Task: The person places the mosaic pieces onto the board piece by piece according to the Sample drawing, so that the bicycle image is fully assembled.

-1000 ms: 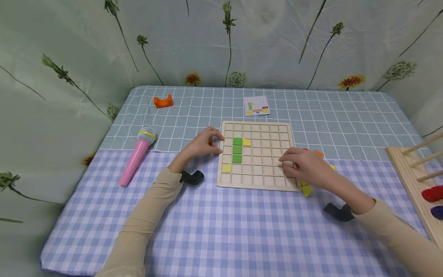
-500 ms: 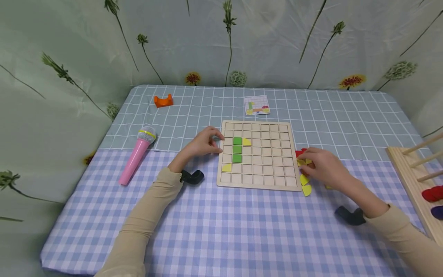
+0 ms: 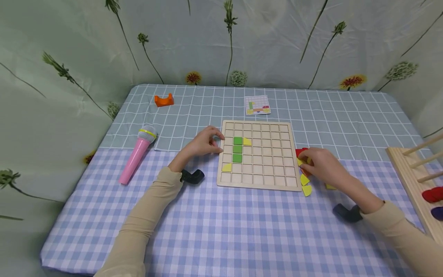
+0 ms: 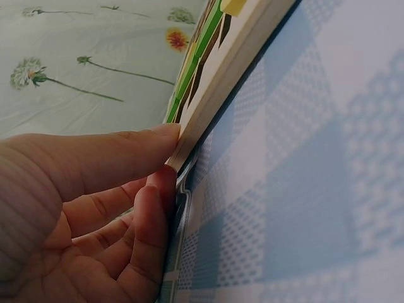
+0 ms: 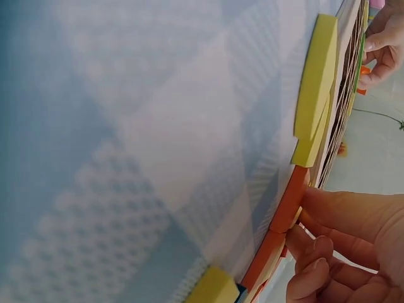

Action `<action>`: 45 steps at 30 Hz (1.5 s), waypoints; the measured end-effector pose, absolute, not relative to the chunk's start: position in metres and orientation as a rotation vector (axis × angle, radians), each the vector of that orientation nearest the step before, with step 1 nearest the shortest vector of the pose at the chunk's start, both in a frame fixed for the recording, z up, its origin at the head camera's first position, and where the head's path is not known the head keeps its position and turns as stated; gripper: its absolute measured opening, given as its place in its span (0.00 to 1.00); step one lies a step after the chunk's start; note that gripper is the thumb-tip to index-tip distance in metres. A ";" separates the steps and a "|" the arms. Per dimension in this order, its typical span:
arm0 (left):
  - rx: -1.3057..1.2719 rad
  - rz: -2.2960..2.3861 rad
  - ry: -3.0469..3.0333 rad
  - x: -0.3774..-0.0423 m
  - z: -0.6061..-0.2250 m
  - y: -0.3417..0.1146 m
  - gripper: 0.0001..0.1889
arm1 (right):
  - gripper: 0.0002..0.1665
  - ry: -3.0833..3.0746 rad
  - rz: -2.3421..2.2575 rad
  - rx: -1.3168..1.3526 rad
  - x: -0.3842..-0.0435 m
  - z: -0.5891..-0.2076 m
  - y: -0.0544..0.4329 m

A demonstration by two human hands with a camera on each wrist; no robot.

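No text or numbers can be read.

A pink microphone with a silver mesh head [image 3: 136, 157] is lying aslant — its head on a grey-blue gridded cloth [image 3: 200, 109], its handle on a blue-and-white checked cloth [image 3: 207, 231]. Beyond the microphone, an orange U-shaped block [image 3: 164, 102] is resting; well right of the microphone, a pale wooden pegged stand [image 3: 410, 181] is bearing red and dark-blue pieces [image 3: 433, 194]. Behind — a pale flower-printed curtain [image 3: 277, 46] is hanging.
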State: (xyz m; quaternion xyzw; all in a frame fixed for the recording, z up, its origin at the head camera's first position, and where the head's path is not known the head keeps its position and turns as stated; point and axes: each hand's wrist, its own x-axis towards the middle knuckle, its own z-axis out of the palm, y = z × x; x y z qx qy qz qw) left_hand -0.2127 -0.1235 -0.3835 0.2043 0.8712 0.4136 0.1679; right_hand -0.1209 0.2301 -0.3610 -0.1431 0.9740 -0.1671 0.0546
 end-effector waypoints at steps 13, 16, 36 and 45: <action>0.598 1.178 2.476 -0.213 -0.383 -0.124 0.20 | 0.12 2.857 -0.604 -0.355 -0.127 -0.361 0.231; 0.606 1.179 2.476 -0.212 -0.383 -0.123 0.20 | 0.12 2.837 -0.625 -0.329 -0.126 -0.360 0.232; 0.601 1.181 2.478 -0.213 -0.383 -0.124 0.20 | 0.05 2.936 -0.825 -0.554 -0.116 -0.346 0.208; 0.608 1.191 2.471 -0.213 -0.382 -0.124 0.20 | 0.06 2.893 -0.880 -0.624 -0.123 -0.353 0.168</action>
